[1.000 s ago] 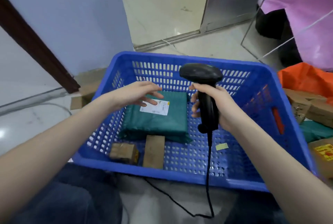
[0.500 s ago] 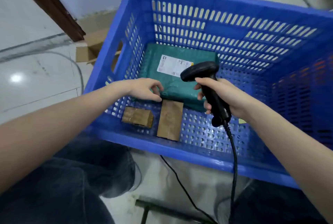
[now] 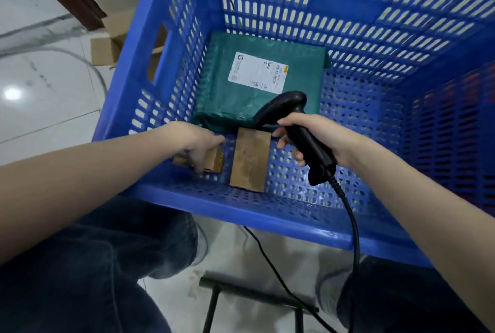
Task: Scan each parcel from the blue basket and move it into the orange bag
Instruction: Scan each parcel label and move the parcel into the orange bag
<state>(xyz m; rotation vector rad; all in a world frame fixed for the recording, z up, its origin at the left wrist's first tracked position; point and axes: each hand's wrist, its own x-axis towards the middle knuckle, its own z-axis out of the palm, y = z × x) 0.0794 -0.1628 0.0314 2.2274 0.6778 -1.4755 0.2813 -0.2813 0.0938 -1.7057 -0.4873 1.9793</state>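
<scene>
Left hand (image 3: 197, 142) is down in the blue basket (image 3: 241, 212), fingers curled over the top of the small cardboard box (image 3: 214, 162) at the near left of the floor; whether the thumb has closed underneath I cannot tell, since the hand hides that side. That little box looks light and stiff, with square corners, so a pinch across two opposite faces should lift it cleanly with one hand. Right hand (image 3: 318, 137) is wrapped round the handle of the black scanner (image 3: 300, 129), whose head points down over the basket floor while its cable (image 3: 353, 225) trails out over the near rim. Just beside the small box lies a flat brown parcel (image 3: 250, 159), apart from it by a narrow gap; it looks thin and rigid, and lying flush on the perforated floor it may need an edge tipped up before the fingers get under. Behind both, against the far left corner, sits the green poly mailer (image 3: 241, 99) with its white label (image 3: 258, 71) face up. It looks soft and slick, likely to sag if taken by one corner, so better gripped along a side. That makes three parcels in the basket. The orange bag is out of view.
</scene>
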